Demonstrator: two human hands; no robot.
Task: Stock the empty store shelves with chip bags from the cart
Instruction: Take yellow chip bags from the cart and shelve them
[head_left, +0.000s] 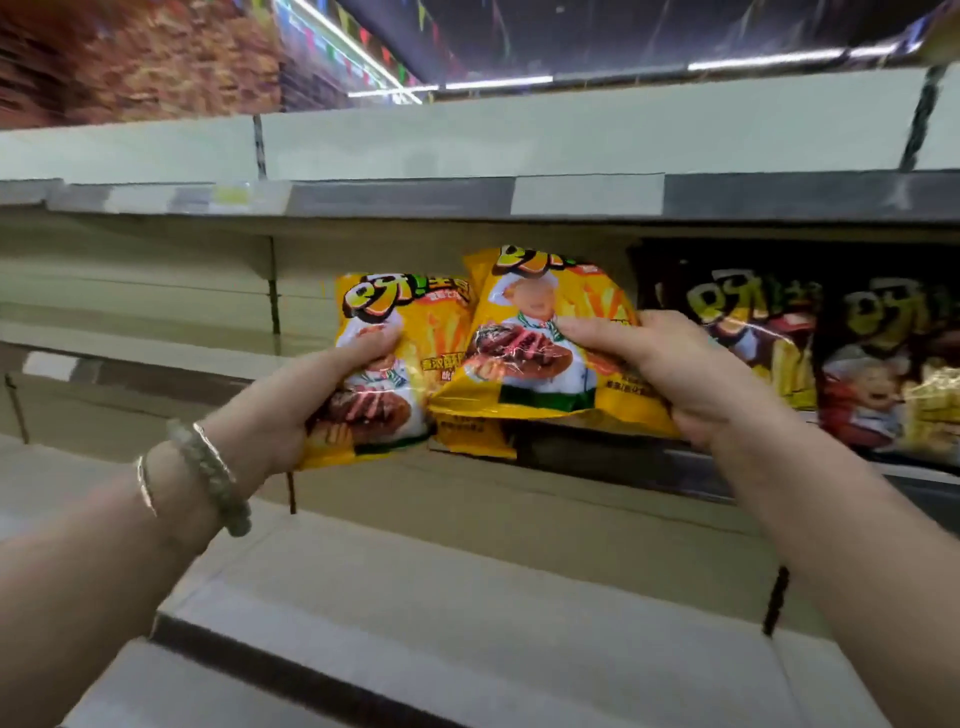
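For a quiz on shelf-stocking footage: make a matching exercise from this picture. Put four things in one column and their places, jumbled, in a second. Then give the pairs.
Column one
1. dark chip bags
2. bead bracelet
3. left yellow bag
4. right yellow bag

Column two
A. gripped by the right hand
B. standing on the shelf, at its far right
C. gripped by the left hand
D. round the left wrist

Pairs: 1-B, 2-D, 3-C, 4-A
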